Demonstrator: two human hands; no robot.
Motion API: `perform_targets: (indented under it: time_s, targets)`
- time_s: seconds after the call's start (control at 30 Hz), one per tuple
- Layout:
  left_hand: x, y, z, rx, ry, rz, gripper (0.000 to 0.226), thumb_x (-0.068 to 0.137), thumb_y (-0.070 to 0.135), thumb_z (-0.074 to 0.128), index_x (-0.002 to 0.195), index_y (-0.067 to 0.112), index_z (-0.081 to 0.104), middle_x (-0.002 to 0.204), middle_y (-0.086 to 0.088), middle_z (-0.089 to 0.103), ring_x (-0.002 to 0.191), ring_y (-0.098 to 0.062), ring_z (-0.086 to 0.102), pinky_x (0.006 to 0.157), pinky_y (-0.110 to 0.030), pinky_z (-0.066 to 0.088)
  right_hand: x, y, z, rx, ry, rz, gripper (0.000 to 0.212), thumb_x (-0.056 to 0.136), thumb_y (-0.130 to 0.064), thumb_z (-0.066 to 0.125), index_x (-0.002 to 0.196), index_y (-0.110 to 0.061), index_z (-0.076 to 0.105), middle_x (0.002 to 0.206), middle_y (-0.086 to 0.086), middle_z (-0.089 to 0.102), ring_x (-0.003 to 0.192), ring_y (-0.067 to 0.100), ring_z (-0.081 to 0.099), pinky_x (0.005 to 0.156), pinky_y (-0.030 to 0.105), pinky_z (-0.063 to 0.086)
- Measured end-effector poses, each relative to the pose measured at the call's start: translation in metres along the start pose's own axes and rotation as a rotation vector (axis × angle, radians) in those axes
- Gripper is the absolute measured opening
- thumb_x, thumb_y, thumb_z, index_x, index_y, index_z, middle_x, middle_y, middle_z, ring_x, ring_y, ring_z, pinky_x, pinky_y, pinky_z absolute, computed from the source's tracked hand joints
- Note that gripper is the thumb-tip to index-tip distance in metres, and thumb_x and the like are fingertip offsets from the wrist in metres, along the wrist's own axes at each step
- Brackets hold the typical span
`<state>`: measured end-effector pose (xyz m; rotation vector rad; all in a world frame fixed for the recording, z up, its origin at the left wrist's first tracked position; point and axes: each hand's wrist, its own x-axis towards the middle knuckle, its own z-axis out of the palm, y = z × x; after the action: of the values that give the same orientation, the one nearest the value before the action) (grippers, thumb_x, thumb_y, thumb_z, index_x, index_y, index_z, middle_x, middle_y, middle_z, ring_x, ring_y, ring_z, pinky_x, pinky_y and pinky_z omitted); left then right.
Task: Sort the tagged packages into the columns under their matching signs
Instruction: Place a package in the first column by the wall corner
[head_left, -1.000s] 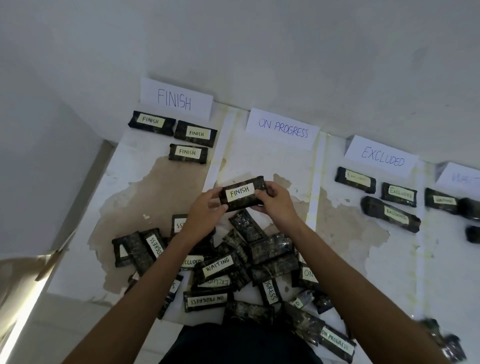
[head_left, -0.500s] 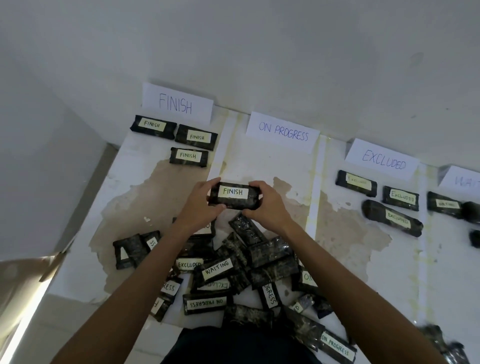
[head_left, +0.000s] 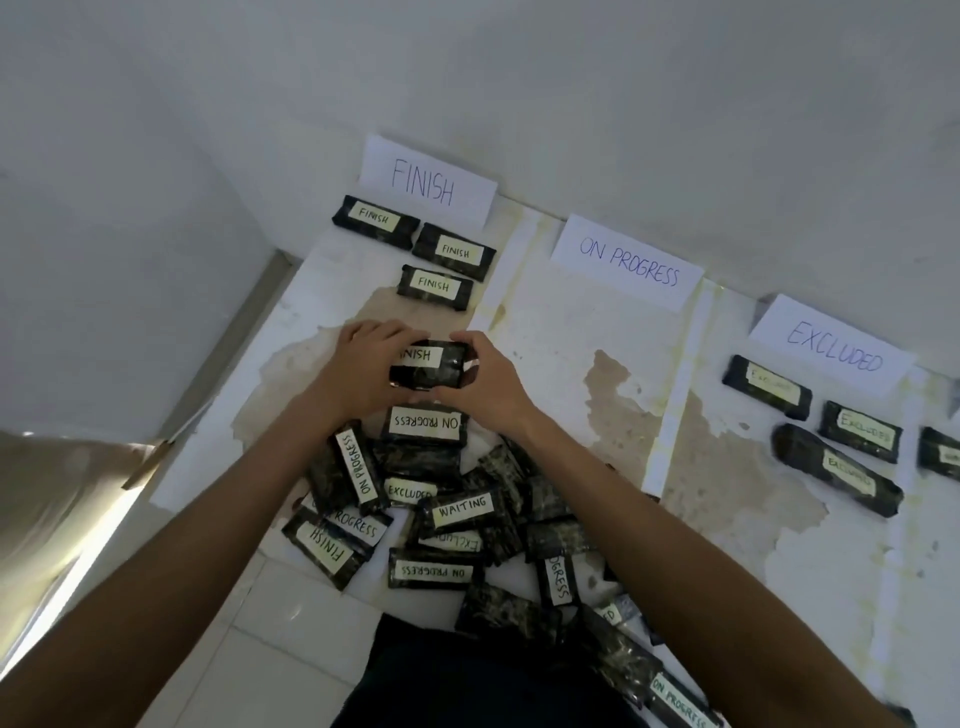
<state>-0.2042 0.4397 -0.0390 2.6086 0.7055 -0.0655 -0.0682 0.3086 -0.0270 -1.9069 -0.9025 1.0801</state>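
Observation:
A dark package tagged FINISH (head_left: 431, 365) is held between my left hand (head_left: 361, 364), which grips its left end, and my right hand (head_left: 480, 382), which grips its right end. It hangs low over the FINISH column, just below three tagged FINISH packages (head_left: 435, 287) that lie under the FINISH sign (head_left: 423, 182). White signs ON PROGRESS (head_left: 628, 261) and EXCLUDED (head_left: 834, 347) mark the columns to the right. Three EXCLUDED packages (head_left: 860, 431) lie under their sign. Nothing lies under ON PROGRESS.
A heap of several dark tagged packages (head_left: 447, 512) lies near me between my forearms, with tags such as WAITING, ON PROGRESS, EXCLUDED and FINISH. A white wall (head_left: 571, 104) backs the signs. Another package (head_left: 940, 452) shows at the right edge.
Both hands carried the FINISH package away from the heap, forward and left, into the FINISH column. The view has shifted left as well.

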Motion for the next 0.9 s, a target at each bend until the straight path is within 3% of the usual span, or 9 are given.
perform_targets:
  time_s: [0.13,0.27,0.4,0.53,0.9]
  targets:
    - [-0.007,-0.030,-0.006,0.030,0.082,-0.121,0.069,0.064,0.015,0.079,0.127,0.015,0.051,0.124,-0.011,0.055,0.112,-0.034,0.047,0.095,-0.046,0.032,0.002,0.005,0.010,-0.038,-0.053,0.101,0.075,0.080,-0.036,0.072,0.141,-0.020,0.031,0.120,0.001,0.050,0.093,0.017,0.058,0.075,0.026,0.045]
    - [0.010,-0.073,-0.018,0.053,0.085,-0.206,0.069,0.061,0.004,0.077,0.125,0.011,0.051,0.120,-0.019,0.052,0.106,-0.040,0.051,0.092,-0.052,0.042,0.001,0.016,0.010,-0.233,-0.121,0.110,0.053,0.084,-0.030,0.067,0.131,-0.017,0.046,0.119,0.005,0.049,0.104,0.021,0.055,0.081,0.027,0.041]
    - [0.044,-0.107,-0.031,0.097,0.029,-0.181,0.073,0.058,0.003,0.080,0.125,0.006,0.051,0.118,-0.023,0.051,0.100,-0.043,0.054,0.089,-0.055,0.046,0.007,0.019,0.020,-0.559,-0.201,0.013,0.051,0.081,-0.028,0.068,0.127,-0.016,0.051,0.122,0.011,0.050,0.114,0.028,0.046,0.095,0.039,0.043]
    - [0.082,-0.120,-0.041,0.148,-0.027,-0.130,0.076,0.062,0.008,0.082,0.131,0.005,0.047,0.125,-0.022,0.046,0.108,-0.041,0.050,0.096,-0.051,0.041,0.019,0.018,0.036,-0.764,-0.260,-0.053,0.054,0.080,-0.030,0.069,0.128,-0.018,0.049,0.129,0.010,0.046,0.116,0.029,0.040,0.098,0.042,0.041]
    - [0.133,-0.152,-0.032,0.113,-0.165,-0.085,0.082,0.059,0.010,0.085,0.132,0.010,0.048,0.129,-0.021,0.043,0.114,-0.040,0.045,0.098,-0.050,0.035,0.036,0.020,0.058,-0.890,-0.260,-0.083,0.056,0.079,-0.019,0.071,0.130,-0.017,0.048,0.132,0.006,0.049,0.117,0.029,0.043,0.093,0.039,0.040]
